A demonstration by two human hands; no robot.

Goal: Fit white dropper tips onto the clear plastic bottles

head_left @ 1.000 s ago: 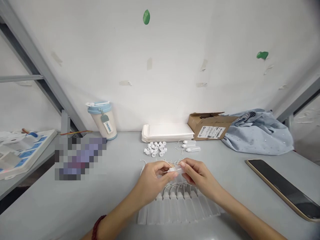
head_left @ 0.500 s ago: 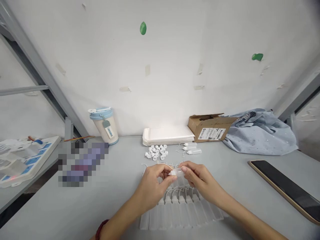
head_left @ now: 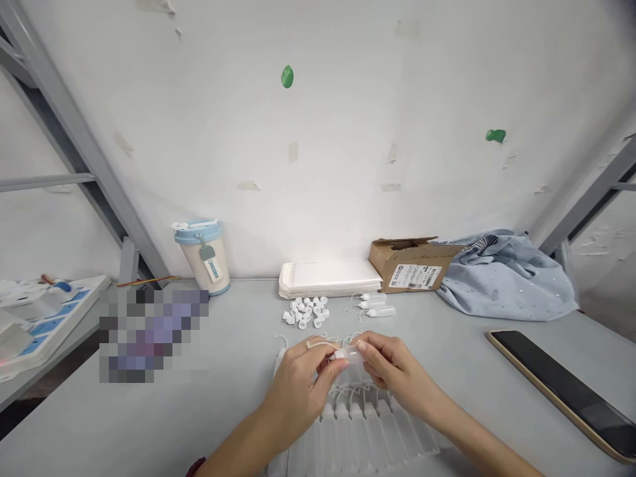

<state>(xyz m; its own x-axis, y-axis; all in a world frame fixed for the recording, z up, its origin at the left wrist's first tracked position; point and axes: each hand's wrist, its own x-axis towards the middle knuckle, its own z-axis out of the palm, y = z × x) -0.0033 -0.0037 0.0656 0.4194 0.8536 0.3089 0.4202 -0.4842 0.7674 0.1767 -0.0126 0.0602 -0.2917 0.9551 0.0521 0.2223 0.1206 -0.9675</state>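
Between my hands lies a small translucent squeeze bottle (head_left: pixel 352 356), held roughly level. My left hand (head_left: pixel 301 377) pinches its white cap end, where a thin cord curves over the fingers. The bottle's body is gripped by the thumb and fingers of my right hand (head_left: pixel 400 368). Beneath my hands, several long translucent bottles (head_left: pixel 352 444) with white tops and looped cords lie side by side, partly covered by my hands. Beyond them is a loose cluster of small white caps (head_left: pixel 305 310). To its right lie three small bottles (head_left: pixel 380 311) with cords.
Against the wall stand a tumbler (head_left: pixel 203 258) with a blue lid, a stack of white envelopes (head_left: pixel 330 278) and an opened cardboard box (head_left: pixel 415 268). A light blue cloth (head_left: pixel 507 278) is bunched beside the box. A phone (head_left: pixel 561 391) lies at right, a power strip (head_left: pixel 54 328) at far left.
The camera view has tilted slightly upward, so the desk items sit lower. Both hands keep hold of the bottle, and the cord now stands out more over the left fingers.
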